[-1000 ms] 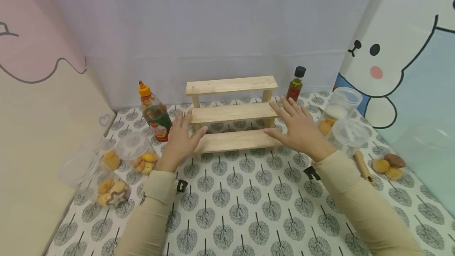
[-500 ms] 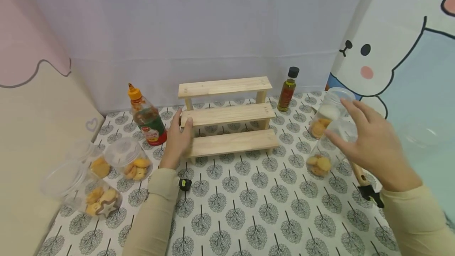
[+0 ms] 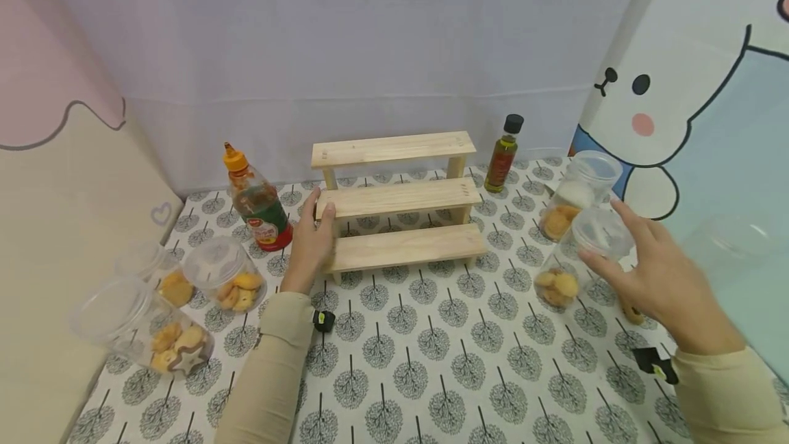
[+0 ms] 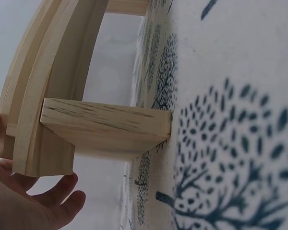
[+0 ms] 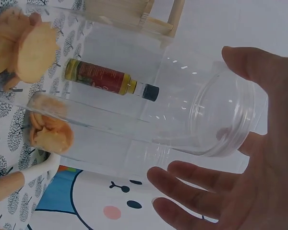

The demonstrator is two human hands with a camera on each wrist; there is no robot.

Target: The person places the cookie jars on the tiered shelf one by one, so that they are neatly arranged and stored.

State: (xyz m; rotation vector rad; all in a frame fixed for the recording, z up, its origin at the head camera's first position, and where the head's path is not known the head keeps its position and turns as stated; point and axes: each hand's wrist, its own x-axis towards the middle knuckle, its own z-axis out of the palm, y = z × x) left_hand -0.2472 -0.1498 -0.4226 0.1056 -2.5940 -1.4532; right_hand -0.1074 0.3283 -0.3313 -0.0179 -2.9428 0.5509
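Observation:
In the head view, a three-tier wooden shelf rack (image 3: 401,197) stands at the table's middle. My left hand (image 3: 309,242) is at its left end, holding the end of the middle board between thumb and fingers. The left wrist view shows the board's end (image 4: 33,143) with lower fingers loosely bent below it. My right hand (image 3: 668,286) is beside a clear lidded jar of cookies (image 3: 557,285), thumb and fingers spread around the lid (image 5: 225,115). In the right wrist view a gap shows between thumb and lid. Another cookie jar (image 3: 559,221) stands close behind.
A red sauce bottle with an orange cap (image 3: 261,214) stands left of the rack, an oil bottle (image 3: 502,156) to its right. Several clear cookie jars (image 3: 218,273) are at the left. A wooden handle (image 3: 631,310) lies by my right hand. The tablecloth (image 3: 401,375) is tree-patterned.
My right hand has left the rack's right end and moved right, then slightly closer to the front cookie jar. My left hand has gone onto the rack's left end. The view has shifted slightly.

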